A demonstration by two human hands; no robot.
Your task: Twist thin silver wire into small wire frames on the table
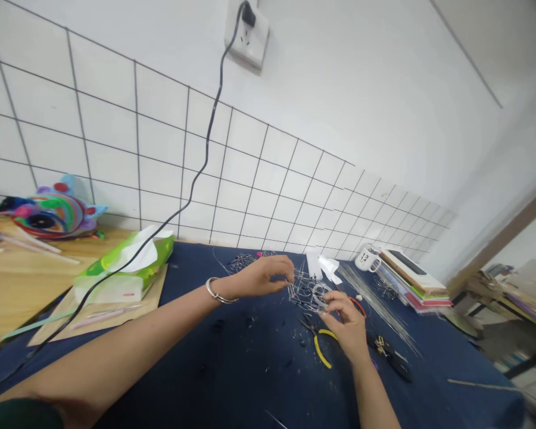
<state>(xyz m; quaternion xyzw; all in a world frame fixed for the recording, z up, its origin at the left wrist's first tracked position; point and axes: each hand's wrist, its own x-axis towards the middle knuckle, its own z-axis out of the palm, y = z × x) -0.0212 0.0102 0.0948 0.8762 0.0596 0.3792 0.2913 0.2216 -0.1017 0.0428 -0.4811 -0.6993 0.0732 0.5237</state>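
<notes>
A small openwork frame of thin bent wire is between my two hands above the dark blue cloth. My left hand, with a silver bangle on its wrist, is closed at the frame's left edge, thumb and fingertips pinching the wire. At the other side my right hand grips the frame's right edge between thumb and fingers. Dark bits and a clear ring-like part show inside the wirework. Just below it lie pliers with yellow handles, their jaws toward the frame.
Straight metal wires lie to the right, near black-handled tools. A white mug and stacked books stand behind. Tangled wire sits at the back. A black cord hangs across the left, over a green tissue pack.
</notes>
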